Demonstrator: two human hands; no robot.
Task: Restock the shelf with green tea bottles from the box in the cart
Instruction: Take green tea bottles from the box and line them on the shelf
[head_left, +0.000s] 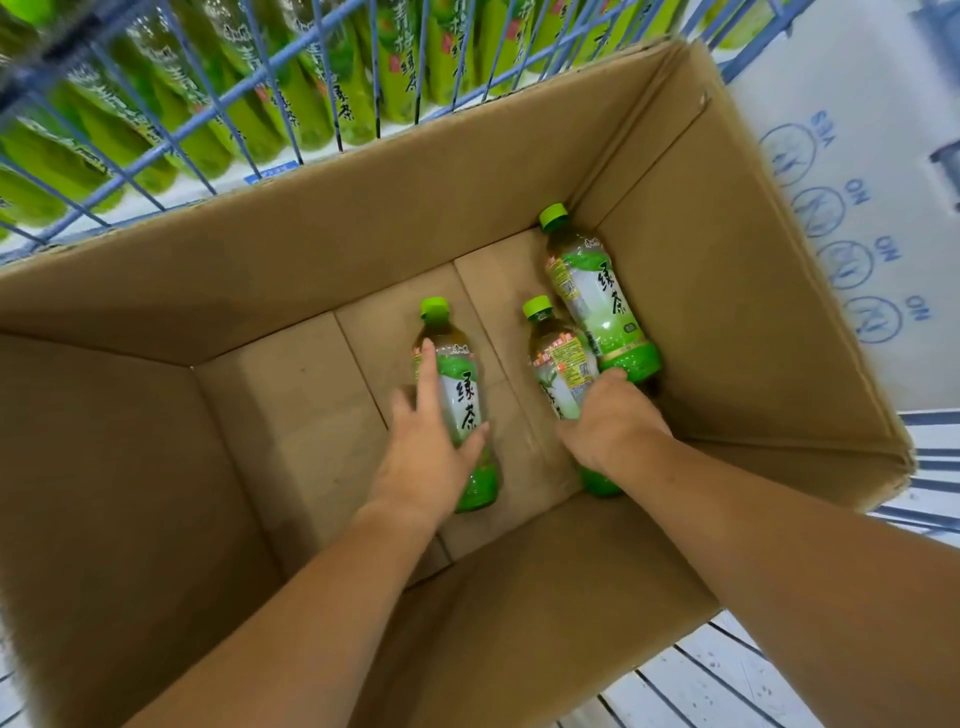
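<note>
Three green tea bottles with green caps lie on the floor of an open cardboard box (291, 244). My left hand (423, 447) rests on the left bottle (460, 395), with the fingers straight along its side and the thumb across its label. My right hand (610, 421) is curled over the middle bottle (558, 364). It covers the lower half, and the bottle's base shows below the wrist. The third bottle (597, 296) lies against the box's right wall, touching the middle one, with no hand on it.
The box sits in a blue wire cart (208, 111). Through the cart's bars I see a shelf row of several green tea bottles (332, 78). A white printed carton (841, 171) stands to the right. White slats (727, 680) show below the box.
</note>
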